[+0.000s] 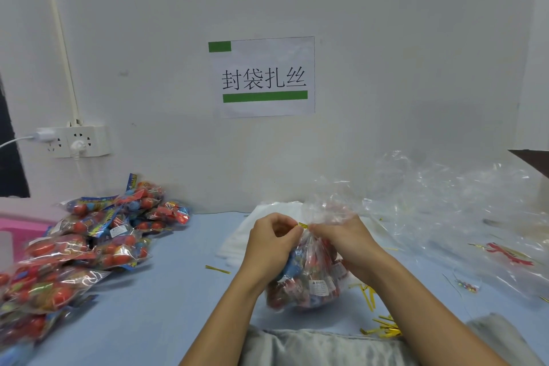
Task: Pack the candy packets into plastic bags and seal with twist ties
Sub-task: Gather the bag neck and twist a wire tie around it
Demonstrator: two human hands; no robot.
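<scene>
— So both hands are up at the neck of that bag; why so close together?

— Because that's where the seal goes. The left hand [271,235] has its fingers curled in, pinching one end of the gold twist tie [303,225]; the right hand [341,239] is bunched round the gathered neck just beside it, gripping the plastic and, I'd judge, the tie's other end, though its fingers hide that.

— And the bag itself?

— The filled plastic bag [309,279] sits on the blue table [178,291] right in front of the person, its weight resting there so neither hand has to carry it. Candy packets show through it, red and blue.

— What about the heap on the left?

— Loose candy packets [98,241], piled within the left arm's reach, I suppose waiting for later bags. Empty clear bags [451,205] lie crumpled to the right against the wall, and a flat white stack [237,244] lies behind the hands.

— Spare ties?

— Scattered gold ones [383,330] near the right forearm at the table's edge, and a single one [217,269] left of the bag. Handy for the next neck.

— That sign?

— A paper notice [263,77] on the wall above, with green bars; a wall socket [74,141] is off to the left.
</scene>
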